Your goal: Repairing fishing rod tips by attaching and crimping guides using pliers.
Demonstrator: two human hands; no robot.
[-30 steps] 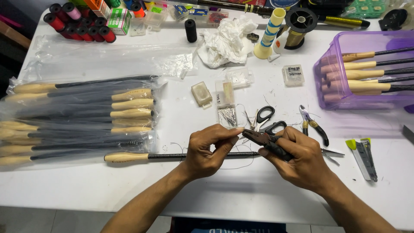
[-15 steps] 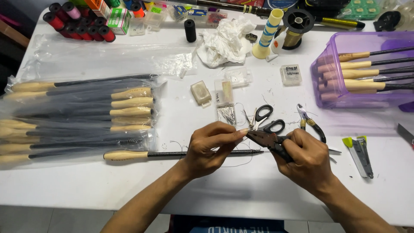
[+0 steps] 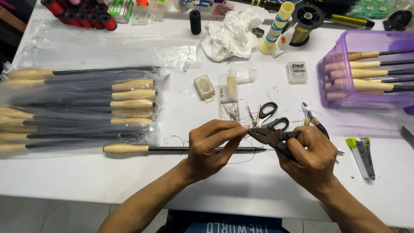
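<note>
Right hand (image 3: 311, 157) grips pliers (image 3: 268, 136) – left hand (image 3: 211, 146) pinches at their tip

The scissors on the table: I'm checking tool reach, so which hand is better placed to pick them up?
Left, probably. The left hand pinches only something tiny, just beside the scissors; the right hand is full, gripping pliers.

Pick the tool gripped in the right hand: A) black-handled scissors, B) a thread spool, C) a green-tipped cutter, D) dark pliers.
D: the right hand grips dark pliers, nose pointing at the left hand fingers; the scissors lie on the table.
</note>
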